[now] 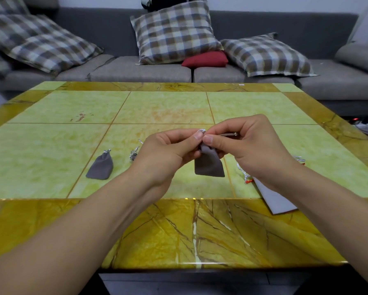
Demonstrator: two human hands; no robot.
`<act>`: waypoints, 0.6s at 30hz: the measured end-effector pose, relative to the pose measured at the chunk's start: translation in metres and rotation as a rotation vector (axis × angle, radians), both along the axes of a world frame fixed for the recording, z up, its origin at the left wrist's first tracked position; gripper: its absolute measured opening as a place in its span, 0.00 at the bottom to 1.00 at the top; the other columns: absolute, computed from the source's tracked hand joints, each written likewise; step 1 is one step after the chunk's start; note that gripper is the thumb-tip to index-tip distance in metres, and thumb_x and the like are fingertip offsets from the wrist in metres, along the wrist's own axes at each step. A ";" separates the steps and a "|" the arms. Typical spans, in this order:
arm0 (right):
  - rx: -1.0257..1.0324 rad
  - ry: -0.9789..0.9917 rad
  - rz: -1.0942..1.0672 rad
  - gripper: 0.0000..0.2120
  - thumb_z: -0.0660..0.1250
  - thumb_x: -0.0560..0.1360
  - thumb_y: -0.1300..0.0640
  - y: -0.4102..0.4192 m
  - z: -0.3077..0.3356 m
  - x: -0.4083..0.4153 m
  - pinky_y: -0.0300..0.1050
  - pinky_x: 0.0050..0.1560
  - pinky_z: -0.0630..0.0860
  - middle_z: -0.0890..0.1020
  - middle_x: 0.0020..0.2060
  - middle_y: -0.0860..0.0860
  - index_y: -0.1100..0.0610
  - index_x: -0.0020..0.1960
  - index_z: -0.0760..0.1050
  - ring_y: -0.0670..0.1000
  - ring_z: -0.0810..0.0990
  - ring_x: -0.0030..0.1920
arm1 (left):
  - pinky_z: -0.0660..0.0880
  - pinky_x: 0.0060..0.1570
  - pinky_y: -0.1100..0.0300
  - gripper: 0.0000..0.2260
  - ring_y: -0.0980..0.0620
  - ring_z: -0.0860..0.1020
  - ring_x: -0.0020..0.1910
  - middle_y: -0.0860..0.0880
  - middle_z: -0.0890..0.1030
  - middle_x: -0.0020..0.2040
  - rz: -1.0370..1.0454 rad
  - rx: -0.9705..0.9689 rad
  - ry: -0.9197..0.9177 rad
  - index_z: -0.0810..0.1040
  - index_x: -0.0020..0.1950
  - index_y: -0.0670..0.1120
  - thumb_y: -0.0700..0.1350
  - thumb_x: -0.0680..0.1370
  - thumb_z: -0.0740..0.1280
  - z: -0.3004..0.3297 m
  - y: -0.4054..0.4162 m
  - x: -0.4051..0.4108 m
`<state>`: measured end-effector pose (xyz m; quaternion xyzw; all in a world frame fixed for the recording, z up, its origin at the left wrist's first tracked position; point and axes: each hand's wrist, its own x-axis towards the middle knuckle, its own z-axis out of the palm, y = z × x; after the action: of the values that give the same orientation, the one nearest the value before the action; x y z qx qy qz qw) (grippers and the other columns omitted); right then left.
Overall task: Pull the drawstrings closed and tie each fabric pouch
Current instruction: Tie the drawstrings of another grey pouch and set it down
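A small grey fabric pouch point(209, 165) hangs above the table, its neck gathered between my two hands. My left hand point(168, 150) pinches the pouch's silver drawstring at the top, thumb against the cord. My right hand point(244, 147) pinches the same drawstring point(229, 134), whose end sticks out to the right between its fingers. A second grey pouch point(100, 166) lies flat on the table at the left, its neck cinched with a silver cord. Behind my left hand, silver cords of another pouch point(134, 154) show; the pouch itself is hidden.
The yellow-green marble table point(72, 145) fills the view. A flat grey sheet point(276, 199) and loose silver cords with an orange tag point(248, 180) lie under my right forearm. A grey sofa point(140, 69) with checked cushions stands behind the table.
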<state>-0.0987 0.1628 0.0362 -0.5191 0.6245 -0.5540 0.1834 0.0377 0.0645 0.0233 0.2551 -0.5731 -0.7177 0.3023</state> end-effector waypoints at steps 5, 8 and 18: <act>0.061 -0.041 0.059 0.05 0.72 0.73 0.62 0.001 0.002 0.000 0.40 0.36 0.78 0.86 0.36 0.56 0.62 0.46 0.85 0.48 0.81 0.34 | 0.79 0.40 0.67 0.10 0.54 0.82 0.41 0.45 0.86 0.42 -0.054 0.099 0.002 0.85 0.46 0.41 0.44 0.68 0.73 0.004 -0.004 0.004; 0.101 -0.165 0.063 0.10 0.73 0.72 0.56 0.001 0.002 0.000 0.41 0.35 0.78 0.84 0.35 0.57 0.63 0.45 0.85 0.50 0.80 0.33 | 0.81 0.42 0.62 0.05 0.53 0.84 0.40 0.47 0.87 0.40 0.078 -0.309 -0.094 0.86 0.45 0.42 0.42 0.72 0.74 0.002 -0.004 0.005; 0.147 -0.407 0.057 0.05 0.71 0.75 0.64 0.003 0.002 -0.002 0.35 0.35 0.76 0.82 0.33 0.56 0.67 0.46 0.83 0.49 0.78 0.33 | 0.80 0.40 0.64 0.06 0.58 0.83 0.36 0.54 0.86 0.38 0.106 -0.743 -0.148 0.86 0.48 0.48 0.38 0.75 0.72 0.003 -0.002 0.007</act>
<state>-0.1007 0.1653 0.0386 -0.3992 0.5985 -0.5949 0.3585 0.0445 0.0628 0.0260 0.2087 -0.8003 -0.4243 0.3687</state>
